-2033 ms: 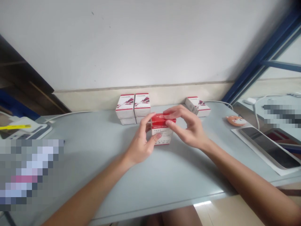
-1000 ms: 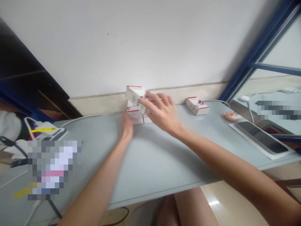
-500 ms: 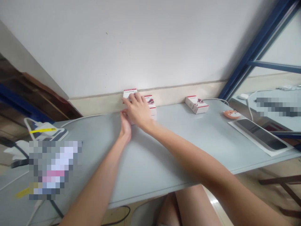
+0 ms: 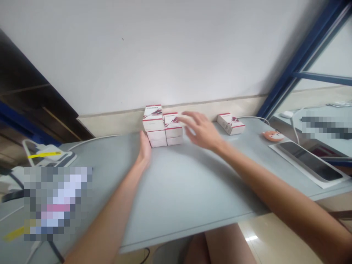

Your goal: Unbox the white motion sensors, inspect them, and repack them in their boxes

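A stack of small white-and-red boxes [image 4: 162,126] stands against the wall at the back of the grey table [image 4: 178,190]; its left column is one box taller than the right. My left hand [image 4: 144,150] rests flat and edge-on against the stack's left side, fingers straight. My right hand [image 4: 200,130] hovers just right of the stack, fingers spread, holding nothing. One more white-and-red box [image 4: 230,123] lies alone further right.
An orange animal-shaped object [image 4: 272,136] and a dark phone on a white sheet [image 4: 310,161] lie at the right. A white cable runs along the back wall. A blue metal frame [image 4: 297,62] rises at the right. White devices and cables sit at the left [image 4: 46,156].
My right hand carried a box from the table's middle to the stack, set it on the left column, then let go and drew back to the right. My left hand moved beside the stack.
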The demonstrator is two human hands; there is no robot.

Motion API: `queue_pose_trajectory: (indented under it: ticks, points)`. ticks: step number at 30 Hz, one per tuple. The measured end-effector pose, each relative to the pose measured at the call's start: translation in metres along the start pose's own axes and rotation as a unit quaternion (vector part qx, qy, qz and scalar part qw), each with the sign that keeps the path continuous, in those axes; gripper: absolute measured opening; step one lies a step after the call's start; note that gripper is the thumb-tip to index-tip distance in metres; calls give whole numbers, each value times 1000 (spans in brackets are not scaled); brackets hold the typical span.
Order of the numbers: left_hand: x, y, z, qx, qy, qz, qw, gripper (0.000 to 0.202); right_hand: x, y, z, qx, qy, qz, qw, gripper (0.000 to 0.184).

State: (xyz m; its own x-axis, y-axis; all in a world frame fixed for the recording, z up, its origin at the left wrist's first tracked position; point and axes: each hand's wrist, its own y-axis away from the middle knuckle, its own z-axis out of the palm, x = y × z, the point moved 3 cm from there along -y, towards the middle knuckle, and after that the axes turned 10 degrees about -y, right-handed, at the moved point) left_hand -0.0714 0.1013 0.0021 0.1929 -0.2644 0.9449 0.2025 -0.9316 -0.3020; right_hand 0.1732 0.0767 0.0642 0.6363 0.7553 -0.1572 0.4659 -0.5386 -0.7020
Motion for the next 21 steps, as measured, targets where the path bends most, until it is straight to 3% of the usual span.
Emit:
queue_pose_trajectory:
  ticks: [3, 6, 7, 9, 12, 13, 15, 16, 18, 21]
  points:
    - [-2, 5, -1, 134, -49, 3, 990, 49, 72, 47, -41, 36, 105, 149, 983, 41]
    - [9, 18, -3, 256, -85, 51, 962, 39, 128, 92, -67, 25, 170, 347, 922, 55]
    - [17, 24, -2, 275, -98, 82, 953, 41, 140, 102, -70, 6, 162, 401, 901, 62]
    - [36, 39, 5, 266, -118, 150, 945, 44, 149, 113, -72, -22, 157, 444, 882, 69]
    - [55, 65, 24, 166, -102, 178, 965, 36, 143, 107, -68, -27, 148, 442, 885, 66]
    - [58, 74, 33, 99, -92, 162, 978, 27, 139, 103, -66, -17, 118, 449, 885, 64]
    - [56, 93, 53, -107, -100, 109, 983, 10, 129, 95, -62, 20, -6, 490, 871, 59]
    - [53, 101, 61, -182, -102, 80, 975, 13, 123, 91, -59, 41, -96, 509, 854, 58]
    - [46, 112, 69, -255, -106, 33, 961, 23, 106, 82, -52, 74, -289, 509, 807, 58]
    - [41, 112, 71, -275, -73, -32, 958, 51, 67, 69, -36, 79, -533, 435, 721, 56]
